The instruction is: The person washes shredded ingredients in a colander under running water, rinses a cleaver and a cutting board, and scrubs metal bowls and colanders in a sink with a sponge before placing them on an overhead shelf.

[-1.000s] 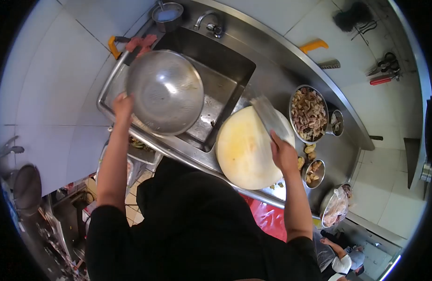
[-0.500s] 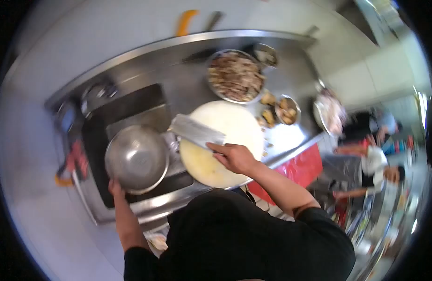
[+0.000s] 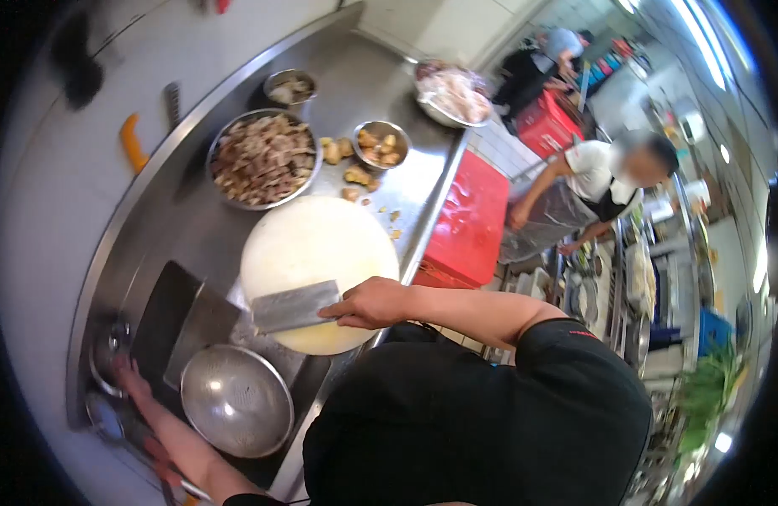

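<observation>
Black short-sleeved top (image 3: 465,413), small red marking (image 3: 584,334) on right sleeve (image 3: 566,371); bare forearms (image 3: 477,313)

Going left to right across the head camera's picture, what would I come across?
Left hand → cleaver → right hand → nearer red box → leafy greens.

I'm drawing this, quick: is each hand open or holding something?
Left hand: at the tap; grip can't be told.
Right hand: closed, holding the cleaver.
</observation>
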Demonstrator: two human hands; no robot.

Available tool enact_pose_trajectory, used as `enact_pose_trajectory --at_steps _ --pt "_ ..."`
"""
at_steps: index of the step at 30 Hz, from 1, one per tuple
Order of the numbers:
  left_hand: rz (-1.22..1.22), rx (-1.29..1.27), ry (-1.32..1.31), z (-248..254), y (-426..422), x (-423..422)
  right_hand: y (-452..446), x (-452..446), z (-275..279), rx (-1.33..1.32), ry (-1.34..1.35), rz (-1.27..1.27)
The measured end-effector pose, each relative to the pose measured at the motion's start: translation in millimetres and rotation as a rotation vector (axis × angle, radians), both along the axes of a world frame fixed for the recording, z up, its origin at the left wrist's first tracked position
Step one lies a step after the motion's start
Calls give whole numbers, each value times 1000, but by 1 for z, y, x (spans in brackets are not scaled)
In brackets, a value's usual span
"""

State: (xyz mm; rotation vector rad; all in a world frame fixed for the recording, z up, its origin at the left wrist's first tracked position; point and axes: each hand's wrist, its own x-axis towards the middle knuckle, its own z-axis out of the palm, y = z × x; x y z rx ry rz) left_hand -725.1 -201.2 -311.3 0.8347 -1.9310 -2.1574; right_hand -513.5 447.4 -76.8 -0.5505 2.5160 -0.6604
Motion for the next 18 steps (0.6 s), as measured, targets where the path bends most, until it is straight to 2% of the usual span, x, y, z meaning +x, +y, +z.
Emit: enact_pose_trajectory --at_steps 1,5,7,9,11,13,15,16,17,18 --pt "-34 220 -17 -16 -21 -21 0 1 5 32 -38 -1" --pt "-44 404 -45 -1 6 -48 14 21 1 -79 -18 -81" --pt "41 471 14 0 5 -42 18 31 8 -47 -28 -106" --pt "-171 351 27 -27 -29 -43 19 34 8 -34 -50 -70" --pt "-244 361 -22 -26 -38 -45 21 33 3 21 -99 -95" --pt "-172 346 -28 -56 -60 -64 18 28 3 9 -54 -64" --pt "89 290 -55 -24 -15 -68 12 25 0 12 5 -69" --pt "-263 -487 -230 -30 -19 -67 9 20 -2 20 26 -46" --pt "-443 -1329 -406 -37 -24 -66 1 11 11 53 13 -40" --pt "-290 -1206 158 -98 -41 -69 -4 5 9 65 21 -40"
